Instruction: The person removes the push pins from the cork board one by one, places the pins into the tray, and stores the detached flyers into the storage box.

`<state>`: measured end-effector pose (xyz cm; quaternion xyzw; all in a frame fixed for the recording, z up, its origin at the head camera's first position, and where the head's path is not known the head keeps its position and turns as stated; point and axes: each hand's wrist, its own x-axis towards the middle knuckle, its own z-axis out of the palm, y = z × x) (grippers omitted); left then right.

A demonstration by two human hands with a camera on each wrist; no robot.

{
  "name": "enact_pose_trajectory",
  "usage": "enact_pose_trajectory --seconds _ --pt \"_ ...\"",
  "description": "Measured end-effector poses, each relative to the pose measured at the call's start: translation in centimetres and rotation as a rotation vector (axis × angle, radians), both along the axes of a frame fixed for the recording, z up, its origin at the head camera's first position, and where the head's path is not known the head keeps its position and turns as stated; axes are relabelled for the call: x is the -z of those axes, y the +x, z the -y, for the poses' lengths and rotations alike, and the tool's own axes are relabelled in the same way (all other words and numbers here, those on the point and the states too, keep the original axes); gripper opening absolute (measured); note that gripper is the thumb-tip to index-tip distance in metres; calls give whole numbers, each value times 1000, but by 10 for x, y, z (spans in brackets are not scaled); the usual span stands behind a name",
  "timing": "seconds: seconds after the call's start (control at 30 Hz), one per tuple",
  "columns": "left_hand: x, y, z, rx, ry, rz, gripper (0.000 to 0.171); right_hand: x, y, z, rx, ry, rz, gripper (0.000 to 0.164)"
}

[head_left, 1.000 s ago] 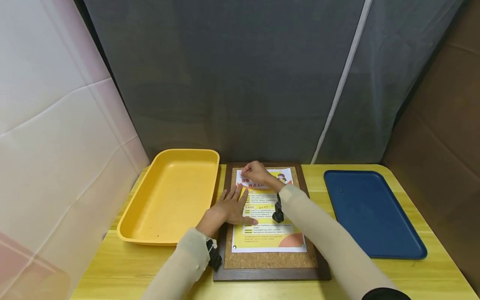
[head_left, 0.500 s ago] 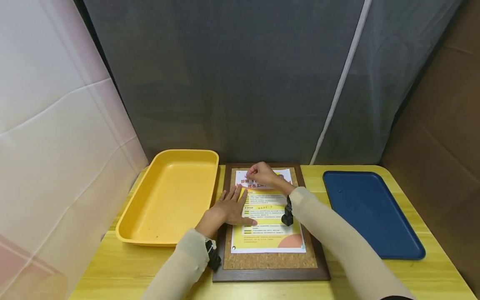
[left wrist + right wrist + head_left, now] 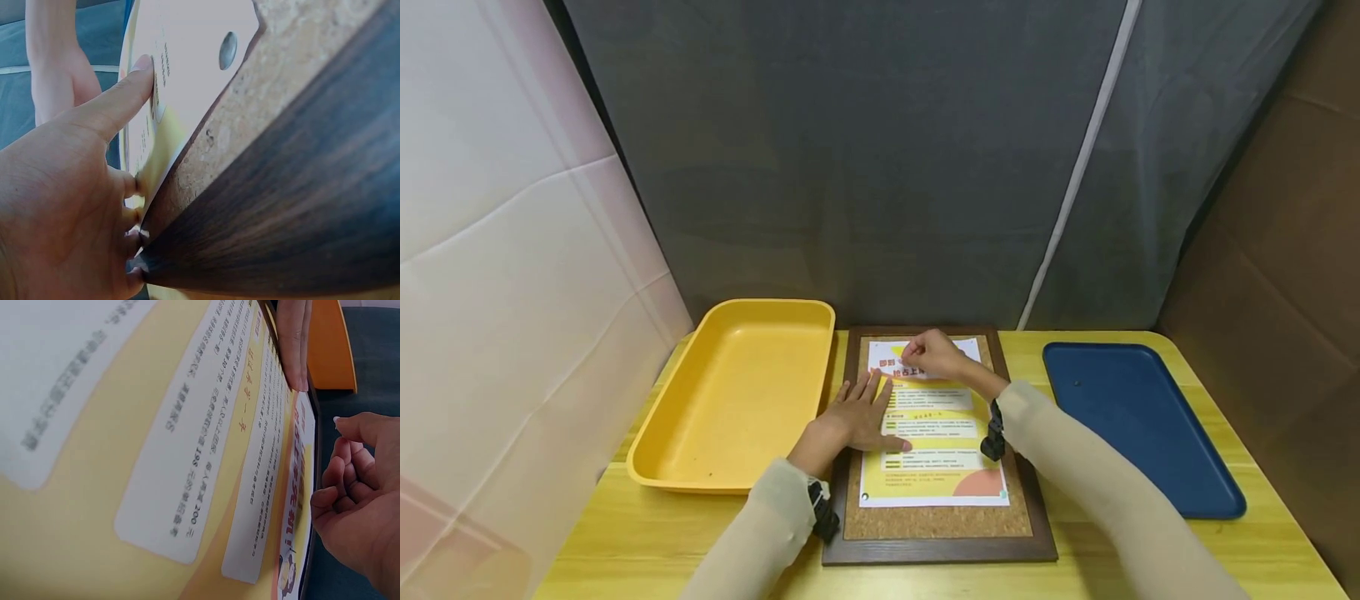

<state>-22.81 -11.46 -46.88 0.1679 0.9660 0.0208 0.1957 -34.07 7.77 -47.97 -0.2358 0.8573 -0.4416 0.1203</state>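
A yellow and white printed sheet [image 3: 928,442] lies on a cork board [image 3: 940,522] with a dark wooden frame [image 3: 940,552]. A round silver tack [image 3: 228,50] sits at the sheet's bottom left corner, and a small pale tack [image 3: 1003,495] at its bottom right. My left hand [image 3: 857,419] presses flat on the sheet's left side, fingers spread and thumb pointing right. Over the sheet's heading is my right hand [image 3: 936,354], fingers curled and thumb close to the index finger. A small pale spot shows at the thumb tip [image 3: 338,422]; I cannot tell whether something is pinched there.
A deep yellow tray [image 3: 730,485] stands left of the board, close to its frame. To the right lies a flat dark blue tray [image 3: 1150,433] with one small dark speck in it. A grey curtain [image 3: 850,167] hangs behind the wooden table [image 3: 647,542].
My right hand has moved right and slightly toward me from the sheet's top left corner, fingers still curled, uncovering more of the heading. My left hand has stayed in place.
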Motion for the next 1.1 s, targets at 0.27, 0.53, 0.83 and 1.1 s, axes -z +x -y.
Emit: enact_pose_trajectory --seconds 0.27,0.53,0.83,1.1 --pt "12 -7 2 -2 29 1 120 0 8 -12 -24 19 -10 10" --pt "15 -8 4 -6 48 5 124 -3 14 -25 -22 49 -35 9" --pt "4 2 0 -6 21 -3 115 -4 26 -38 -54 52 -53 8" --pt "11 -4 2 -13 33 14 118 -7 34 -52 -104 44 -60 8"
